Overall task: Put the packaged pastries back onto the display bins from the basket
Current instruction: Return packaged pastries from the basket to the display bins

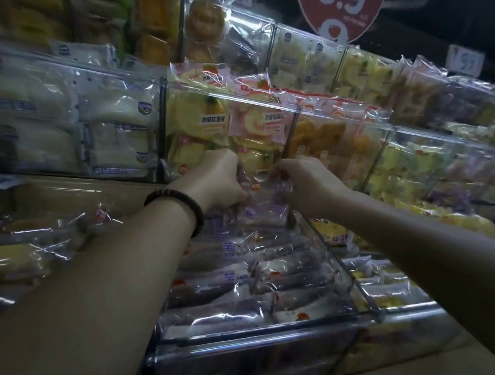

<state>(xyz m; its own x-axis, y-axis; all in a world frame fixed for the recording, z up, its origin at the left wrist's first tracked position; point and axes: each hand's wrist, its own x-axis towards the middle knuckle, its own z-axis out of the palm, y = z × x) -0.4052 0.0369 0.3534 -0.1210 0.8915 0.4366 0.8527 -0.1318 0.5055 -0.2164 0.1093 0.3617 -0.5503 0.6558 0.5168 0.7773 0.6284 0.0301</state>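
Observation:
Both my hands reach forward over a clear acrylic display bin (pixel 264 332) filled with several purple-and-white packaged pastries (pixel 245 286). My left hand (pixel 219 180), with a dark bead bracelet on the wrist, and my right hand (pixel 308 184) each grip a side of one purple packaged pastry (pixel 265 195). That pastry is held upright at the back of the bin, above the pile. The basket is out of view.
Above stands a bin of yellow and pink roll-cake packs (pixel 226 117). White bread packs (pixel 76 115) fill the bin at left. Orange pastries (pixel 329 138) and yellow packs (pixel 409 163) lie to the right. A red 9.9 price sign (pixel 343 7) hangs overhead.

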